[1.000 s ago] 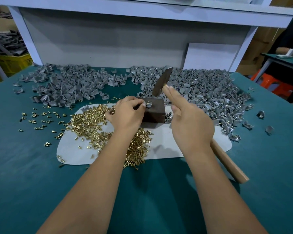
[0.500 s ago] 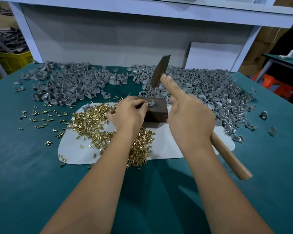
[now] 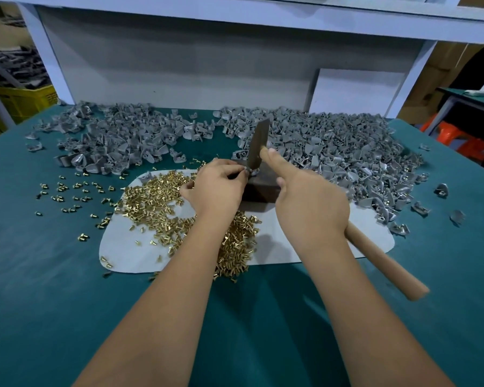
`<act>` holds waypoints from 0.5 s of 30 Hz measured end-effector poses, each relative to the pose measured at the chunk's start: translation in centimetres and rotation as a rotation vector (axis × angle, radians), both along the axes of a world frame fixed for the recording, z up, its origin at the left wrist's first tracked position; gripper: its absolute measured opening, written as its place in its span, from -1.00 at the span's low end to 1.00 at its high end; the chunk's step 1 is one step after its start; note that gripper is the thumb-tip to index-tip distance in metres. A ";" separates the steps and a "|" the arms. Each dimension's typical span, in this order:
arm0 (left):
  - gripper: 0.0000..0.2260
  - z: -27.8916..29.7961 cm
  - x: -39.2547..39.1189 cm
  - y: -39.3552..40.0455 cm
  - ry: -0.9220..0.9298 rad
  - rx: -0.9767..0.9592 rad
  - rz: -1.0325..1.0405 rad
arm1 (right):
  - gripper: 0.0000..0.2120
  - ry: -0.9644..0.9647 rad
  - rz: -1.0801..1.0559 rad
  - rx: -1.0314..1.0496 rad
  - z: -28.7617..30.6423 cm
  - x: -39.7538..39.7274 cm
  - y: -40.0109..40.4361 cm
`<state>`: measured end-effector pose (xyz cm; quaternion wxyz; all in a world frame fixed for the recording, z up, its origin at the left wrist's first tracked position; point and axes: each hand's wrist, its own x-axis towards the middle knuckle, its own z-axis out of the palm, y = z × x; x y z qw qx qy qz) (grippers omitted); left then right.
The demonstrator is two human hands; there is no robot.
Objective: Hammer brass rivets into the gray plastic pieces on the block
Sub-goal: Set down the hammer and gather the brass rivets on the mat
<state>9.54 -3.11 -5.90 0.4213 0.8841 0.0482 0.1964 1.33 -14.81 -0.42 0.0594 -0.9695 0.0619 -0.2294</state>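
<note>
The left hand (image 3: 217,185) pinches a gray piece (image 3: 248,171) with fingertips together on top of the block (image 3: 259,189), which sits on the white mat (image 3: 305,244). The right hand (image 3: 308,202) is wrapped tight round the hammer (image 3: 259,146), forefinger laid along it, head down at the piece. Rivets (image 3: 162,202) lie heaped at nine o'clock from the block, gray pieces from ten through three.

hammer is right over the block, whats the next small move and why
Probably a short, light tap straight down. The hammer head, gripped by the right hand, sits just above the gray piece that the left hand steadies on the block. Keep it short: the left fingers are close.
</note>
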 end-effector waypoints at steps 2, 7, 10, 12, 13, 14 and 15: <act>-0.85 -0.1 0.0 0.0 -0.022 0.016 -0.001 | -0.38 -0.063 -0.039 0.011 0.3 0.2 0.3; -0.84 0.0 -0.1 -0.1 -0.022 0.029 0.013 | -0.35 -0.079 -0.018 -0.020 0.0 -0.2 0.4; -0.85 0.1 -0.2 -0.1 -0.004 0.020 0.007 | -0.35 -0.024 -0.024 -0.012 0.2 0.2 -0.1; -0.84 0.0 -0.3 -0.1 -0.019 0.026 -0.001 | -0.32 -0.130 -0.086 0.000 0.5 0.0 0.1; -0.84 -0.1 -0.3 0.0 -0.034 0.032 -0.003 | -0.31 -0.166 -0.103 0.001 0.7 -0.2 0.2; -0.84 -0.1 -0.2 0.0 -0.043 0.037 -0.003 | -0.30 -0.177 -0.093 -0.007 0.7 -0.4 0.3; -0.85 0.0 -0.2 0.0 -0.041 0.035 0.001 | -0.30 -0.145 -0.057 -0.013 0.4 -0.5 0.2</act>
